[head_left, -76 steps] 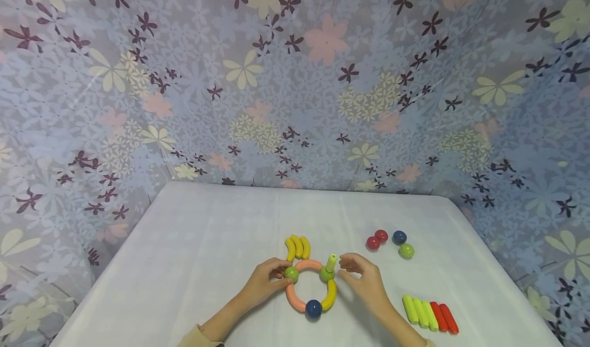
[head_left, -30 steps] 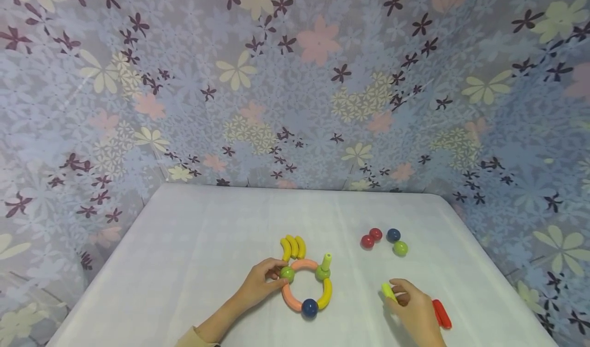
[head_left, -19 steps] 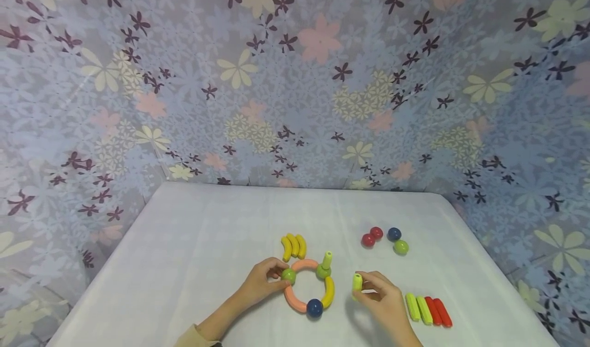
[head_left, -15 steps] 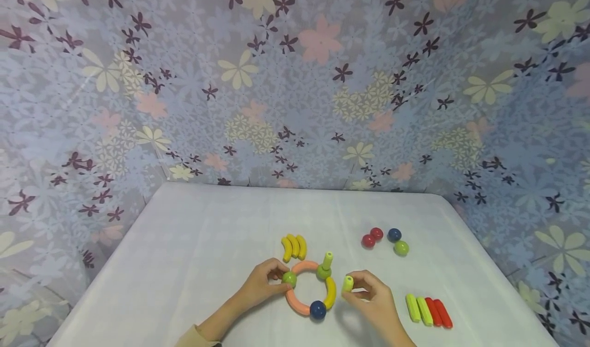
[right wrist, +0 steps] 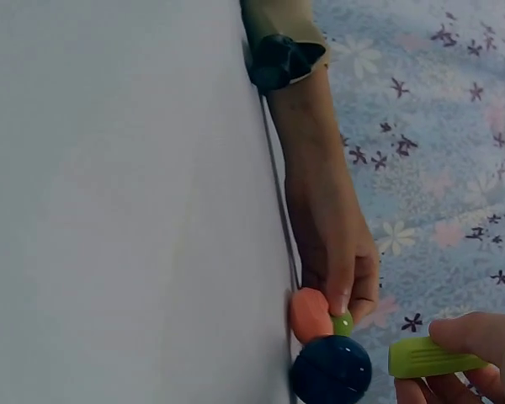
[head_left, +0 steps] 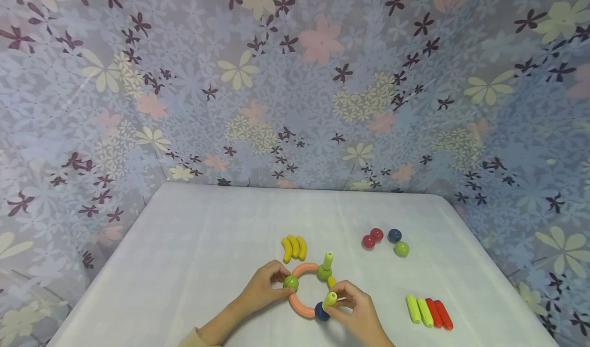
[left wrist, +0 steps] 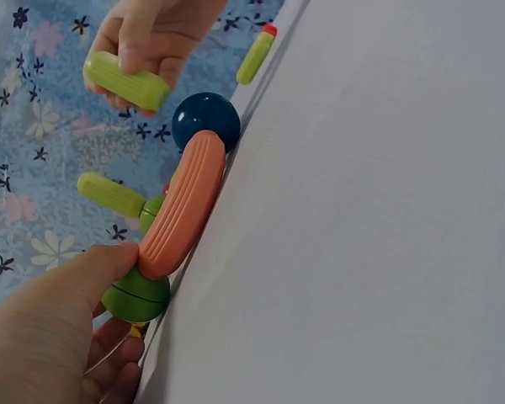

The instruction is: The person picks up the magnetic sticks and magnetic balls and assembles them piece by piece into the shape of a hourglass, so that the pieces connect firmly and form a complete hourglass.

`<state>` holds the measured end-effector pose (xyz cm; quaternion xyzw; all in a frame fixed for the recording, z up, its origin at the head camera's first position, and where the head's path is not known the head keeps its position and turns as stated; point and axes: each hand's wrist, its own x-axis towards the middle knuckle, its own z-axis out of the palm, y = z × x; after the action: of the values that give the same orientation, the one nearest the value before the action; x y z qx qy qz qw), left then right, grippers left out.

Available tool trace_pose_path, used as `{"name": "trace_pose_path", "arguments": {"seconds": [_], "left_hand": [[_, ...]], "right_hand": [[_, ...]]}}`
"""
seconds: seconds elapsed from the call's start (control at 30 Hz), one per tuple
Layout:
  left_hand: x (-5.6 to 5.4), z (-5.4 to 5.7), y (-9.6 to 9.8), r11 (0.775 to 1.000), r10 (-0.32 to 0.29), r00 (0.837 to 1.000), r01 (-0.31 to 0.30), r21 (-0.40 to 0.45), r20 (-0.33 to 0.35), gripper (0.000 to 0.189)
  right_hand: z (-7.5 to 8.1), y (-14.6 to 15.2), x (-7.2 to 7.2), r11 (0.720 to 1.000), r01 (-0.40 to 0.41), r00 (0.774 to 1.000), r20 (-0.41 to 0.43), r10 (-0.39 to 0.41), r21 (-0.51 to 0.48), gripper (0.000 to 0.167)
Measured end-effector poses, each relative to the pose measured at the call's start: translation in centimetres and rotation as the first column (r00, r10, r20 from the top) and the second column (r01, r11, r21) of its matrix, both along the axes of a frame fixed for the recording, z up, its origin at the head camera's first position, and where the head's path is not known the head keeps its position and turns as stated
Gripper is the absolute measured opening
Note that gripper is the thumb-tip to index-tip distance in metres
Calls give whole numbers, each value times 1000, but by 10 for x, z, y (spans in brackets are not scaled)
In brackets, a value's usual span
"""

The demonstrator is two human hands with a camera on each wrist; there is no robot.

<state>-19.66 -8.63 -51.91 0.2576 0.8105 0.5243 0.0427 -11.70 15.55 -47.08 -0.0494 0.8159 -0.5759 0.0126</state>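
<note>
A ring of curved sticks joined by balls lies on the table. My left hand (head_left: 262,289) pinches the ring's left green ball (head_left: 291,282) between thumb and fingers. Salmon curved sticks (head_left: 301,307) run from that ball, one to a navy ball (head_left: 321,312) at the front. Close over the navy ball, my right hand (head_left: 358,308) pinches a lime green straight stick (right wrist: 429,358); both wrist views show a gap between stick and ball. A second lime stick (head_left: 328,260) stands upright on the right green ball (head_left: 324,273). My right fingers partly hide the yellow curved stick (head_left: 331,281).
Behind the ring lie several yellow curved sticks (head_left: 294,247). Two red balls (head_left: 369,241), a navy ball (head_left: 394,235) and a green ball (head_left: 402,248) rest at the back right. Lime sticks (head_left: 413,308) and red sticks (head_left: 443,314) lie in a row at right on the white table (head_left: 221,224).
My right hand has taken a lime stick from the row at right and carried it left to just over the navy ball. My left hand stays at the green ball; the ring has shifted slightly.
</note>
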Motion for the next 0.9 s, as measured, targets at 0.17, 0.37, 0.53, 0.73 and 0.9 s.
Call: {"name": "trace_pose_path", "arguments": {"seconds": [0.17,0.37,0.53,0.73,0.9], "left_hand": [[1,1,3,1000,-12,1000,12,-16,-17,25],[1,2,5,999,-45,997,46,15,-66,21],[-4,3,9,999,-39,996,40,11,-84,11],[-16,15,27,998,-9,1000,8,-69,-14,15],[-28,21,44,987,-48,998,41,-154,-40,35]], "right_hand": [[-8,2,4,997,-52,991,-119,58,51,26],[-6,5,5,995,7,986,-166,10,101,30],[-5,8,5,990,73,992,-110,-59,123,31],[-6,11,6,983,58,998,-26,-54,173,34],[-10,10,6,980,10,1000,-18,-7,199,36]]}}
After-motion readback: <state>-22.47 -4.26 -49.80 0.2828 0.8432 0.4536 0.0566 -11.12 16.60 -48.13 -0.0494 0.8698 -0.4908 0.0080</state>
